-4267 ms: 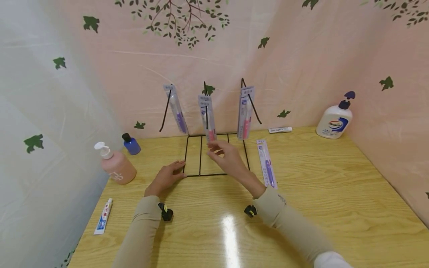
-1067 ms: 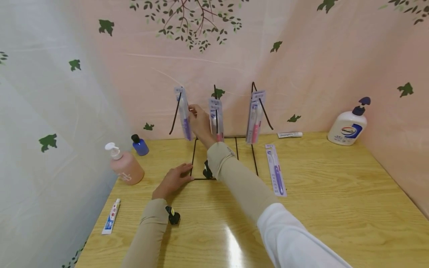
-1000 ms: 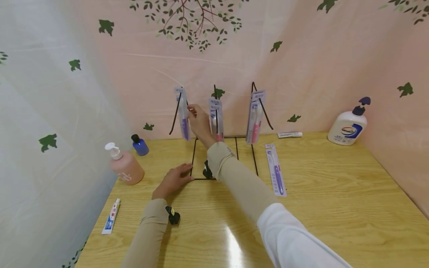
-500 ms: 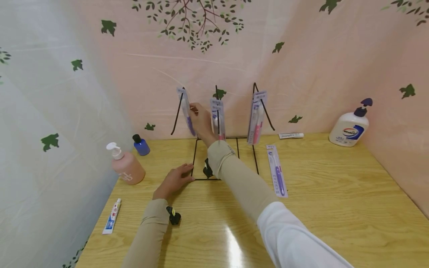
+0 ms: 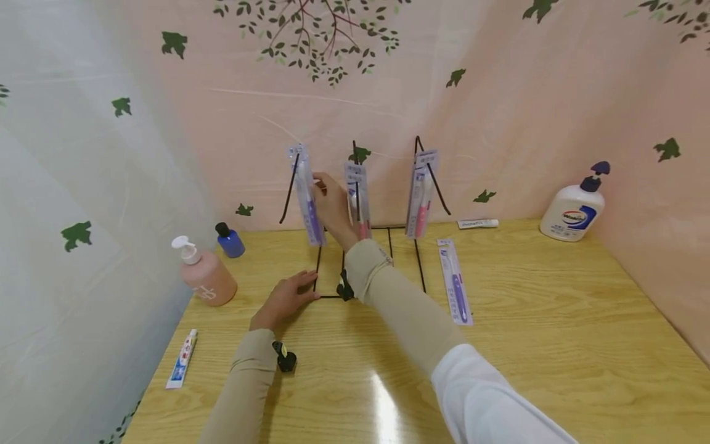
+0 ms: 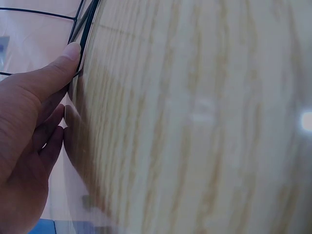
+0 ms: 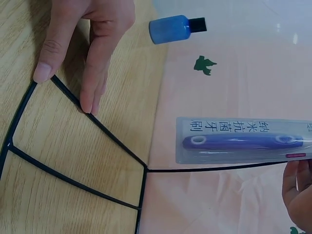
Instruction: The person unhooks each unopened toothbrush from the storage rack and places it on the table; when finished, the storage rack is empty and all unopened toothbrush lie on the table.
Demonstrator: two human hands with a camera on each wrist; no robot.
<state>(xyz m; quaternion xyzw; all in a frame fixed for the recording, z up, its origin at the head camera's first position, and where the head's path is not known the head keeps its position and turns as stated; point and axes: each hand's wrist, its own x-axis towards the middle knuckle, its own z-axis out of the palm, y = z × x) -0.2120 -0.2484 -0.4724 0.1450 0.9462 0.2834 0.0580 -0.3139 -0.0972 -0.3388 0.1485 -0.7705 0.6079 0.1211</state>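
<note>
A person's two bare hands are at a wood-grain worktop [image 5: 554, 320]. The left hand [image 5: 285, 301] rests on the near left corner of a black wire rack [image 5: 420, 266], thumb and fingers apart, both touching its base. The right hand [image 5: 333, 206] is at the right edge of a purple toothbrush pack [image 5: 307, 200], which hangs from the rack's left hook [image 5: 289, 191]. Whether that grip is clamped on the pack or only touches it, I cannot tell; the fingertips are partly hidden.

The right wrist view, turned sideways, gives details too small in the head view: lettering beside the purple handle, and the left thumb on the rack's near bar with fingertips along its left bar. The left wrist view has the left hand, part of the rack and a wide stretch of worktop; a blue patch at its lower left is too cut off to name. The head view alone takes in the right side of the scene.

Counted, there are three hooks. The left one shows one pack, the middle one two overlapping packs [image 5: 363, 203], the right one at least two packs with pink in front [image 5: 420, 191]. One more purple pack [image 5: 455, 283] lies right of the rack. There are two pump bottles, pink on the left [image 5: 209, 277] and white on the far right [image 5: 572, 213]; one small blue bottle [image 5: 230, 244]; and two tubes, near left [image 5: 182, 359] and far right [image 5: 478, 223].
</note>
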